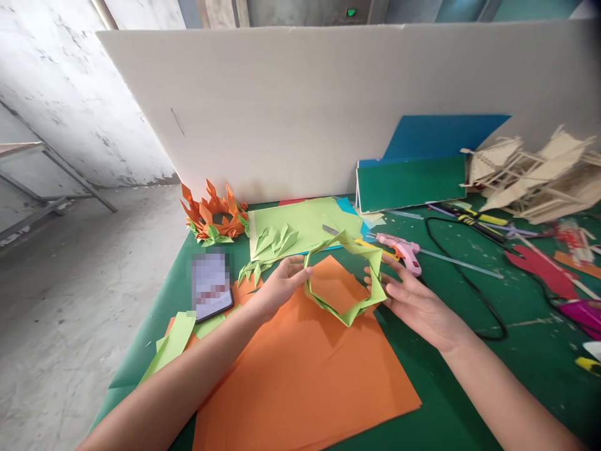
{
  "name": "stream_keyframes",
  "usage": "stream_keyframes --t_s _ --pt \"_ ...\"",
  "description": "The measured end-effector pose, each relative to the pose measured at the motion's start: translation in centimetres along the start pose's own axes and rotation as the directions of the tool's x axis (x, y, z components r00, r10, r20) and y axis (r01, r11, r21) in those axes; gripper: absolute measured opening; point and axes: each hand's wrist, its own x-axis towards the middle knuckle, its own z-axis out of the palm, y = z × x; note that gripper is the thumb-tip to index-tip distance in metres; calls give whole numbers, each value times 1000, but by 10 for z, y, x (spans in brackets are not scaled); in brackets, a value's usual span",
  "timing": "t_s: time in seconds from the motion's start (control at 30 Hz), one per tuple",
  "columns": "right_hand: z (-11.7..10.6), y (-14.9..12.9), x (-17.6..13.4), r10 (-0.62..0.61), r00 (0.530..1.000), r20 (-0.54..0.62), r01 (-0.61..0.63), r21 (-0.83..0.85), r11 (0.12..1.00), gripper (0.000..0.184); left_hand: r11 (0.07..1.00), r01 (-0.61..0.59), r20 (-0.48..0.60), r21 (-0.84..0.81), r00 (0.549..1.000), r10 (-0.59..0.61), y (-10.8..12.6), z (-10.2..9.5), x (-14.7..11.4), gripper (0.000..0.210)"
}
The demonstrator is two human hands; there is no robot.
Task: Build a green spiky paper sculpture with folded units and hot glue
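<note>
A folded light-green paper ring (348,316) with angular corners is held up over large orange paper sheets (305,369). My left hand (283,283) pinches the ring's left side between thumb and fingers. On the opposite side, my right hand (413,297) has its fingers curled around the ring's right edge, partly hidden behind it. Folded green paper leaves (275,241) lie beyond my left hand, on and beside a light-green sheet (310,216). Farther left stands an orange and green folded-paper crown (216,216).
A phone (211,285) lies left of the orange sheets, near green paper strips (176,344). To the right are a pink glue gun (401,247), a black cable (469,285) and a red paper piece (544,269). A wooden stick model (530,169) stands before a white board (282,113).
</note>
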Motion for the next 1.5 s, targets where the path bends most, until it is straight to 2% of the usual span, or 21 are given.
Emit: stream_keyframes --t_s 0.1,0.2,0.27,0.3,0.37,0.47,0.53,0.63,0.77,0.87,0.93,1.0,1.07,1.13,1.23,1.5 --pt "1 5 0 -4 1000 7 5 -55 998 75 980 2 -19 198 1000 2 7 -4 -9 55" --pt "4 13 0 12 999 -38 -17 -138 990 87 897 -85 -13 433 995 101 16 -13 -10 56" --pt "6 17 0 11 996 -86 -26 -175 984 91 760 -158 -50 630 969 243 23 -25 1 57" --pt "7 18 0 8 995 -100 -26 -181 983 89 644 -159 -86 748 939 332 27 -31 9 57" --pt "9 20 0 -1 993 -115 -20 -177 984 80 428 -63 -133 901 901 413 32 -43 31 62" --pt "10 19 0 1 992 -124 -22 -171 985 71 285 180 -254 941 935 249 31 -55 64 84" --pt "9 19 0 8 993 -118 -29 -179 983 71 179 217 -250 960 950 188 26 -58 80 88" --pt "8 18 0 13 994 -109 -34 -197 980 70 130 187 -211 974 955 207 18 -57 90 73" --pt "6 20 2 -9 995 -98 -15 -241 970 69 82 163 -180 983 945 275 12 -59 91 47" --pt "5 21 2 -70 995 -72 40 -355 934 69 43 140 -146 989 937 316 9 -60 91 37" --pt "5 20 1 -127 992 -26 99 -475 874 70 26 118 -120 993 938 326 7 -61 92 34" --pt "7 18 -3 -154 984 90 178 -578 797 65 16 96 -96 995 940 328 7 -61 93 33" --pt "12 13 -8 -116 966 229 244 -671 701 56 11 72 -71 997 943 326 7 -63 94 33" --pt "17 8 -12 -48 949 312 281 -764 581 49 11 44 -45 999 946 322 9 -66 96 34" --pt "24 4 -14 -5 941 339 304 -838 452 44 31 6 -16 1000 946 323 14 -72 100 34" --pt "26 8 -13 -96 947 307 319 -862 393 19 126 -75 26 989 934 356 26 -80 108 39"
